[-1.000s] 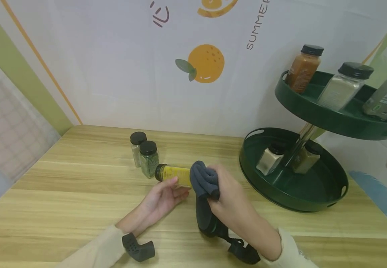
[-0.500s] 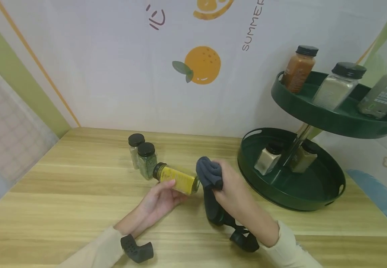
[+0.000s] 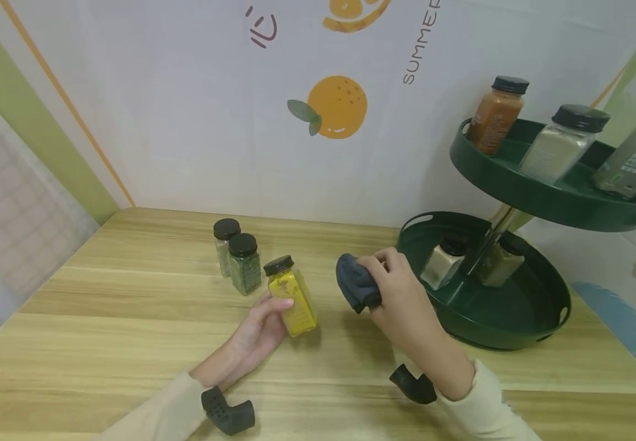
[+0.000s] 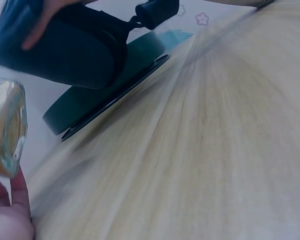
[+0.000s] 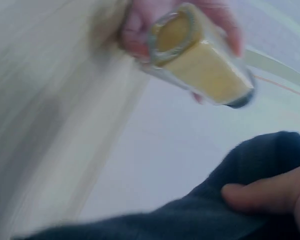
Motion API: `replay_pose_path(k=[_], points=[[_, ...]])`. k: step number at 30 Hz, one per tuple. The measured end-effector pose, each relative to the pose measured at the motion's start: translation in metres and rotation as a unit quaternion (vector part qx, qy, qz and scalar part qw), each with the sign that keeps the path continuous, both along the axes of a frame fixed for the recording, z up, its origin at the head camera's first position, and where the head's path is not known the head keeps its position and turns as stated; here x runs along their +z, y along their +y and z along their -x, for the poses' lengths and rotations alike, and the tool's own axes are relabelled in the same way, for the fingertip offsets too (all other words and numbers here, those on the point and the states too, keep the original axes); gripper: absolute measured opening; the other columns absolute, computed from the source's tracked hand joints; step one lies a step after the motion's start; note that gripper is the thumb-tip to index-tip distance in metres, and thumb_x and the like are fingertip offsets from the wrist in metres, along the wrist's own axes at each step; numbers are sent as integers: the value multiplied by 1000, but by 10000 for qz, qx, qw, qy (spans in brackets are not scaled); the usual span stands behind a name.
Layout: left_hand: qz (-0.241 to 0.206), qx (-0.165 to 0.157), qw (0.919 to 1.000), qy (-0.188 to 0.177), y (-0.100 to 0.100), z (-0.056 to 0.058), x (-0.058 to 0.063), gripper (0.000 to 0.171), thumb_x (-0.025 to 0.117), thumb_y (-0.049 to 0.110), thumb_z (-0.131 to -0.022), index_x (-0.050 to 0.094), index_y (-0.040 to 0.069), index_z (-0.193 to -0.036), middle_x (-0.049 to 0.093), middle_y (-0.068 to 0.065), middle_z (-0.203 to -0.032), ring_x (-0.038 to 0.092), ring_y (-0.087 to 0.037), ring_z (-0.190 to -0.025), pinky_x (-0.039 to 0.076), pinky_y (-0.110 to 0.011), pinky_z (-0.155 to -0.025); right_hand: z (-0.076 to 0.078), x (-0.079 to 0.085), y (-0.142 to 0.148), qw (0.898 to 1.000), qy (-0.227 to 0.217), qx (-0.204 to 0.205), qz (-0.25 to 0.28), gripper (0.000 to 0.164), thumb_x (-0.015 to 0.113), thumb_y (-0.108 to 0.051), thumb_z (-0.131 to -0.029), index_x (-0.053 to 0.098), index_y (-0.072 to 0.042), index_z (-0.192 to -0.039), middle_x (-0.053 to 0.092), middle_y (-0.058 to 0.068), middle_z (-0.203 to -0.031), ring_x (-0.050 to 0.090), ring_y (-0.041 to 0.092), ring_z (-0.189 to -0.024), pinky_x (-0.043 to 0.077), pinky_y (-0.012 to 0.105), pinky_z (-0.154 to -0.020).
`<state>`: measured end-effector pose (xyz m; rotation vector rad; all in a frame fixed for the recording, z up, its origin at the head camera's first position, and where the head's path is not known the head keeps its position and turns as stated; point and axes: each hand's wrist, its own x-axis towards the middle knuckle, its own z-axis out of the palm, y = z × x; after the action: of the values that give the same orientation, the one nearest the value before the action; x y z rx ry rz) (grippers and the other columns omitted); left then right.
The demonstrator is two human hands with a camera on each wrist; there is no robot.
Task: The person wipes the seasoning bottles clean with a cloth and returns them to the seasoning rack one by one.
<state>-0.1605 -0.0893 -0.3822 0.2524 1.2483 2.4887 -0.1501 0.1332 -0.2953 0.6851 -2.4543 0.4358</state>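
My left hand (image 3: 259,327) grips a glass spice jar (image 3: 294,303) with a yellow label and a black cap, its thumb on the label. The jar leans with its cap up and to the left. In the right wrist view, the base of the jar (image 5: 205,65) faces the camera. To its right, my right hand (image 3: 406,300) pinches a bunched dark blue-grey cloth (image 3: 355,283), held apart from the jar. In the right wrist view, my thumb presses on the cloth (image 5: 190,212). The cloth (image 4: 55,47) hangs above the table in the left wrist view.
Two capped jars, one with green herbs (image 3: 245,266) and one paler (image 3: 223,248), stand left of the held jar. At right stands a dark green two-tier rack (image 3: 494,327) with several spice jars. A printed white curtain (image 3: 213,122) backs the wooden table (image 3: 103,343).
The yellow jar has swung from lying sideways to cap-up. My right hand has moved the cloth rightward, off the jar's base. The left hand keeps its place and grip.
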Motion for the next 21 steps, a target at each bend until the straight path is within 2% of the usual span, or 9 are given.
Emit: replay_pose_path(k=[3,7,12,14,16,18,21], points=[[343,287,9990,18,1,-1,1,39,56,8,-76,51,23,-112,56,10,-101,50,-10,-101,32,-33,-100,4,-10,-3,9976,158,-107,-666,53,77,8,-59,61,-13,-104,48,10,-95,45,25,-84,44,35,-68],[945,641,9929,321,5,-4,3,45,57,5,-73,55,22,-114,56,8,-107,46,-12,-109,29,-31,-103,6,-27,-10,9892,171,-235,-1440,54,81,4,-53,59,-14,-99,41,8,-87,37,24,-77,34,34,-66],[1605,952,9794,766,8,-5,3,49,63,4,-70,57,17,-117,54,4,-112,46,-16,-109,32,-31,-101,5,-44,-19,9788,-57,-36,-2048,43,77,3,-57,55,-10,-92,37,5,-79,33,20,-69,30,29,-61],[1846,1064,9732,863,9,-5,2,47,65,5,-69,59,16,-115,52,3,-108,46,-17,-104,35,-32,-97,2,-47,-21,9737,-367,131,-2244,41,73,4,-60,54,-8,-93,36,4,-78,32,18,-68,29,27,-59],[2083,1192,9665,913,9,-5,2,45,66,6,-68,61,15,-111,49,2,-103,46,-17,-99,36,-32,-94,-1,-47,-22,9675,-862,321,-2356,43,75,0,-62,52,-7,-99,37,3,-81,34,17,-70,32,27,-60],[2319,1285,9589,1010,9,-5,1,45,67,7,-67,62,12,-111,46,1,-99,44,-17,-96,35,-32,-93,-5,-43,-21,9596,-1487,502,-2335,48,78,-10,-68,51,-5,-108,40,2,-86,38,16,-76,39,28,-65],[2555,1349,9499,1188,7,-6,0,49,67,8,-66,61,9,-114,43,-1,-96,41,-19,-96,32,-33,-95,-10,-33,-19,9425,-2459,723,-2144,63,78,-30,-73,48,-2,-121,44,2,-96,45,15,-88,46,32,-77]])
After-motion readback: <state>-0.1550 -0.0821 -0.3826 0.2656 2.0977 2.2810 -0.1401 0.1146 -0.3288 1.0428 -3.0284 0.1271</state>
